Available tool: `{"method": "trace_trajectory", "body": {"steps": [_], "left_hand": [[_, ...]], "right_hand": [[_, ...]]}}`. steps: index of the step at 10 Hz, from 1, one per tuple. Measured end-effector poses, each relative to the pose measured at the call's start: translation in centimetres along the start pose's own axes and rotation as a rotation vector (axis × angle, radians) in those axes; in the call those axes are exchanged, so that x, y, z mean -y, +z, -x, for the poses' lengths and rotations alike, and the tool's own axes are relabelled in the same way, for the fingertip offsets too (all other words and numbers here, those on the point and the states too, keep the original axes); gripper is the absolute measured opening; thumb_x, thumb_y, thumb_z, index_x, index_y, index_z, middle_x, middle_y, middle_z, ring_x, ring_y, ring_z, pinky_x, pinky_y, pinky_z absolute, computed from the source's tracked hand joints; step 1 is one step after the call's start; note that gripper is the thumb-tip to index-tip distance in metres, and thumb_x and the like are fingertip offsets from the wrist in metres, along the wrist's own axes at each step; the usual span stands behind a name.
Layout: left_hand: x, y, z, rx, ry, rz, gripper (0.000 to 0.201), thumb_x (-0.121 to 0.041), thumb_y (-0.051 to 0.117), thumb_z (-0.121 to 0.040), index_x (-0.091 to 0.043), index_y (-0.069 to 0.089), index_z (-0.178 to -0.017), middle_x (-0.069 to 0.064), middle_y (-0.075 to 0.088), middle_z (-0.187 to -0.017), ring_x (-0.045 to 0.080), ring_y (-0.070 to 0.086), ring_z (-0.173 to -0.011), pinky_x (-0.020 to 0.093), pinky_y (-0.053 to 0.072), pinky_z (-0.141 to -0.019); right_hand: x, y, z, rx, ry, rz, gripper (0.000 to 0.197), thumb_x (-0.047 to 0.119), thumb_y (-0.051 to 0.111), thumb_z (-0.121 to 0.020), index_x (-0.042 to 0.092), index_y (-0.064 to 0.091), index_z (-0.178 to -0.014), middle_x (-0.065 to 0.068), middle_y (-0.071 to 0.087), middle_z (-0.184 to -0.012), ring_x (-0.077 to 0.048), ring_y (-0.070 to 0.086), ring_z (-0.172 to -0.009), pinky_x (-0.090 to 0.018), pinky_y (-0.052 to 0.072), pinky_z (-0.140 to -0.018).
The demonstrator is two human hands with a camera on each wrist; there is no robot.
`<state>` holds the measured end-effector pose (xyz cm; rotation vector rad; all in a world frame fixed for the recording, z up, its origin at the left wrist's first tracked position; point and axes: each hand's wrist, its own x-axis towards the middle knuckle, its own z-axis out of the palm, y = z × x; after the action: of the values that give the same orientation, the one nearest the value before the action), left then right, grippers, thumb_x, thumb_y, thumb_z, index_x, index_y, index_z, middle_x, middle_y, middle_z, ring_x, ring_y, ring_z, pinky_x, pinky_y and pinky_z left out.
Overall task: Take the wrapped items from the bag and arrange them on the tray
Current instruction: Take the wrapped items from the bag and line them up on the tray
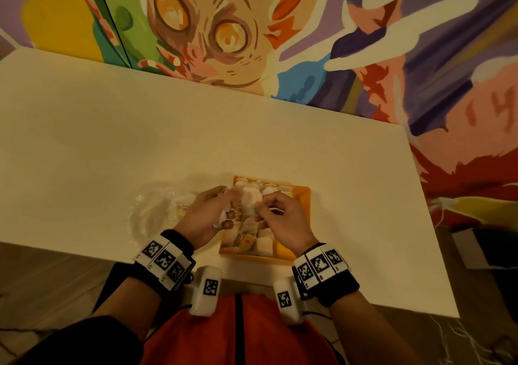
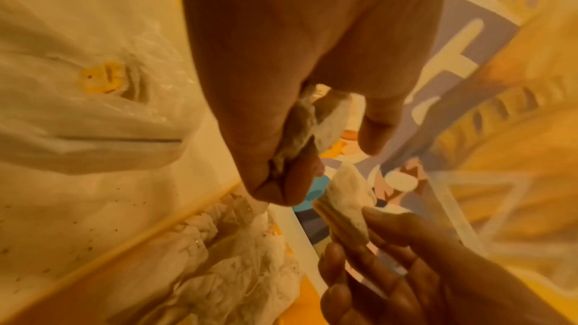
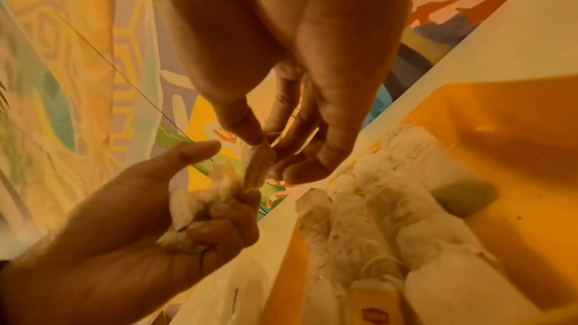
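Note:
An orange tray (image 1: 304,196) near the table's front edge holds several white wrapped items (image 1: 252,191) and a yellow tag (image 1: 246,242). Above its left side my left hand (image 1: 221,213) grips a bunch of white wrapped items (image 2: 300,127) in curled fingers. Just to the right, my right hand (image 1: 266,207) pinches one white wrapped item (image 3: 258,164) between thumb and fingertips, close to the left hand's bunch (image 3: 187,202). The clear plastic bag (image 1: 157,210) lies crumpled on the table left of the tray, with something yellow (image 2: 100,80) inside.
The white table (image 1: 140,140) stretches far behind and to both sides of the tray. A painted mural wall (image 1: 224,28) stands behind it. The table's near edge runs just below the tray, by my orange top (image 1: 238,336).

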<state>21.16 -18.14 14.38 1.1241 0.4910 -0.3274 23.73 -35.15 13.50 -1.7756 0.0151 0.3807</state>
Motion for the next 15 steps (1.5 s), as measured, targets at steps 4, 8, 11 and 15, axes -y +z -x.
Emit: {"method": "trace_trajectory", "body": {"steps": [4, 8, 11, 15], "left_hand": [[1.4, 3.2, -0.4, -0.031, 0.269, -0.556, 0.020, -0.022, 0.069, -0.089, -0.003, 0.069, -0.093, -0.004, 0.061, -0.066, 0.002, 0.051, -0.051, 0.018, 0.043, -0.048], [2.5, 1.3, -1.2, -0.134, 0.242, -0.698, 0.017, -0.025, 0.063, -0.093, -0.009, 0.067, -0.089, -0.009, 0.060, -0.061, -0.002, 0.048, -0.043, 0.021, 0.041, -0.050], [3.2, 0.6, -1.8, -0.133, 0.263, -0.821, 0.018, -0.034, 0.063, -0.092, -0.017, 0.067, -0.091, -0.008, 0.062, -0.067, -0.001, 0.051, -0.049, 0.021, 0.039, -0.055], [3.4, 0.1, -1.9, -0.116, 0.258, -0.800, 0.022, -0.038, 0.064, -0.091, -0.016, 0.068, -0.093, 0.004, 0.069, -0.076, 0.010, 0.055, -0.057, 0.030, 0.045, -0.059]], "right_hand": [[-1.0, -2.6, -0.1, 0.036, -0.071, 0.248, 0.014, 0.023, 0.070, -0.088, 0.013, 0.072, -0.098, 0.005, 0.071, -0.093, -0.006, 0.065, -0.085, -0.019, 0.051, -0.078], [-2.1, -5.5, -2.7, -0.074, 0.088, 0.692, 0.012, 0.009, 0.058, -0.088, 0.015, 0.063, -0.097, -0.012, 0.067, -0.091, -0.033, 0.067, -0.082, -0.044, 0.057, -0.075], [-0.1, -4.0, -2.9, 0.154, 0.263, 0.905, 0.041, 0.002, 0.052, -0.093, 0.030, 0.035, -0.068, -0.020, 0.054, -0.131, -0.033, 0.052, -0.122, -0.032, 0.043, -0.096], [-0.9, -2.3, -4.2, 0.063, 0.305, 1.084, 0.028, 0.030, 0.043, -0.101, 0.015, 0.058, -0.119, -0.001, 0.060, -0.124, -0.017, 0.055, -0.118, -0.033, 0.035, -0.110]]}}
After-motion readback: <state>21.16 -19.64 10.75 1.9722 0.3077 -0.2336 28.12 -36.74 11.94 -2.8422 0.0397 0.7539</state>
